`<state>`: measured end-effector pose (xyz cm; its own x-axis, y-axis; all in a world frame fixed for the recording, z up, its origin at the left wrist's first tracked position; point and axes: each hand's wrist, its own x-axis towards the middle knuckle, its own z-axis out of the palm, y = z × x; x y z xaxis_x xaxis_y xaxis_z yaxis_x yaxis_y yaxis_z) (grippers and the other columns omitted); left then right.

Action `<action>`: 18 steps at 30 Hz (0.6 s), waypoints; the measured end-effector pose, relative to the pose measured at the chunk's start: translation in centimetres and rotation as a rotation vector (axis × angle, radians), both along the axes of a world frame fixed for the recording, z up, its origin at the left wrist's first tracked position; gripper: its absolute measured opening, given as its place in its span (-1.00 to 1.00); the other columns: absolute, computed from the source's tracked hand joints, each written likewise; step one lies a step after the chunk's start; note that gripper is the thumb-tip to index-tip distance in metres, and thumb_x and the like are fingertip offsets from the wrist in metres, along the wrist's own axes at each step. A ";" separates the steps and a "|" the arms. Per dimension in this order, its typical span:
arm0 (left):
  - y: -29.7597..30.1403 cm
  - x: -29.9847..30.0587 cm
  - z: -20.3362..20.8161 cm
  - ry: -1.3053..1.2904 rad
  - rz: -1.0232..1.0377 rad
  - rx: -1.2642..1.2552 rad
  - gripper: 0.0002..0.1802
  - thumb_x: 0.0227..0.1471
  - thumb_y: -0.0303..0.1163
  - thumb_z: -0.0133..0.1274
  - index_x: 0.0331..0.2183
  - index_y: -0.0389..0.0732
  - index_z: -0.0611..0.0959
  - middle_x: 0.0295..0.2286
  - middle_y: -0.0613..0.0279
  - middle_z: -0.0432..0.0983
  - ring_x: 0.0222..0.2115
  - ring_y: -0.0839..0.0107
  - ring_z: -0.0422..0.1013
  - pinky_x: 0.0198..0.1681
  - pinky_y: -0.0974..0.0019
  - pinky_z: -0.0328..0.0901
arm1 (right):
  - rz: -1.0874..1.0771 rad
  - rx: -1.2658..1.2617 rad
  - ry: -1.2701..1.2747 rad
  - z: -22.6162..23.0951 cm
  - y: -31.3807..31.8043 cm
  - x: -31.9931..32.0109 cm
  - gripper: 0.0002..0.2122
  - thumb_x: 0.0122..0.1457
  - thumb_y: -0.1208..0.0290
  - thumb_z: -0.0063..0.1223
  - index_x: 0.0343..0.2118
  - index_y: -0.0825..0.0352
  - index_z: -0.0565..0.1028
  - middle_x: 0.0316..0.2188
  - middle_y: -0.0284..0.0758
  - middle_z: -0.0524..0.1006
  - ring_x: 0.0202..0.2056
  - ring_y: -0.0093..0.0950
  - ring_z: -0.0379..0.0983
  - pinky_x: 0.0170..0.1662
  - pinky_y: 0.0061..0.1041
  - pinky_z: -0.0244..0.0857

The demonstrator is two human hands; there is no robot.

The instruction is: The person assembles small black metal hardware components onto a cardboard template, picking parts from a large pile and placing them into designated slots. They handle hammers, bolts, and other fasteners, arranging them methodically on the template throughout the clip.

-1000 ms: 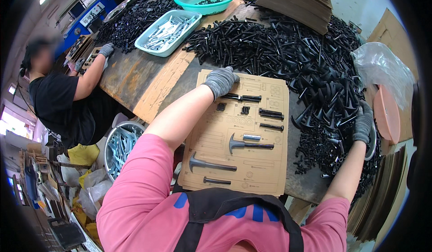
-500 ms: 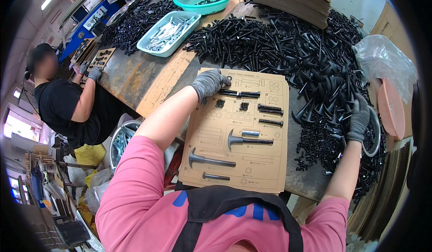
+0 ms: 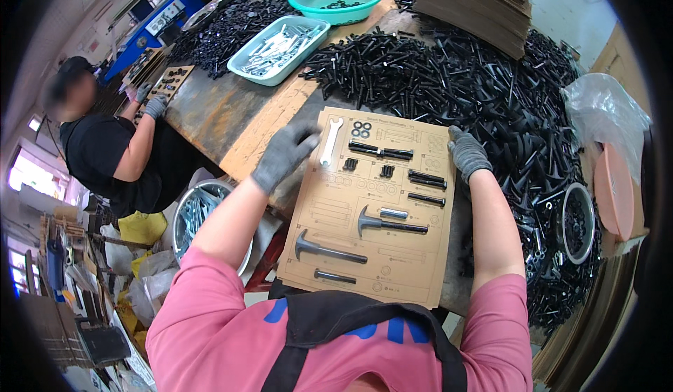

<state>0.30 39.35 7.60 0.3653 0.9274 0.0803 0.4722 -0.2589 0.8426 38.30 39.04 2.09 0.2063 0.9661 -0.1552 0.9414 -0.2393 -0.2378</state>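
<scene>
A printed cardboard sheet (image 3: 336,213) lies before me, carrying fasteners laid over outline drawings. My gloved left hand (image 3: 286,157) is off the sheet's upper left edge, fingers apart and holding nothing, beside a silver open-ended wrench (image 3: 331,142). My gloved right hand (image 3: 468,155) is at the upper right edge, fingers drawn together; whatever they hold is hidden. Black washers (image 3: 361,129) sit near the top, above long black bolts (image 3: 381,151). Lower down are short screws (image 3: 387,171), more bolts (image 3: 427,179), a silver sleeve (image 3: 394,213), two curved-head pins (image 3: 392,222) and a single bolt (image 3: 335,276).
Heaped black bolts (image 3: 378,66) cover the back and right. A pale tray (image 3: 245,70) of silver bolts and a green basin (image 3: 336,17) stand behind. Stacked cardboard (image 3: 473,7) rises at the back; a metal bowl (image 3: 578,224) is right. A co-worker (image 3: 105,147) works left.
My left hand has drawn back leftward off the sheet, showing the wrench and washers. My right hand has moved from the bowl at right to the sheet's upper right edge.
</scene>
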 end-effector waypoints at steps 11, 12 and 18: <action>-21.8 -9.1 -5.1 -0.036 0.077 -0.484 -0.22 -0.19 -0.26 0.24 0.04 -0.35 0.29 -0.38 0.34 0.39 -0.40 0.57 0.29 -0.27 0.49 0.25 | -0.053 -0.083 -0.005 0.4 2.7 0.5 -0.66 0.11 0.27 -0.16 -0.08 0.31 0.35 -0.07 -0.04 0.38 -0.02 -0.14 0.30 0.02 -0.24 0.17; -22.1 -9.0 -5.2 -0.010 0.117 -0.459 -0.21 -0.20 -0.28 0.24 0.04 -0.36 0.27 -0.38 0.34 0.40 -0.40 0.59 0.28 -0.27 0.50 0.25 | -0.084 -0.086 -0.008 0.6 2.7 0.4 -0.66 0.10 0.27 -0.15 -0.09 0.32 0.36 -0.08 -0.03 0.39 -0.02 -0.14 0.30 0.02 -0.24 0.17; -22.0 -9.4 -4.7 -0.318 0.282 -0.787 -0.52 -0.13 -0.37 0.18 -0.12 -0.29 0.46 -0.46 0.32 0.45 -0.53 0.65 0.32 -0.44 0.58 0.26 | -0.099 -0.051 -0.047 0.4 2.5 1.5 -0.68 0.03 0.33 -0.06 -0.15 0.35 0.40 -0.12 -0.02 0.41 -0.04 -0.14 0.32 0.00 -0.26 0.19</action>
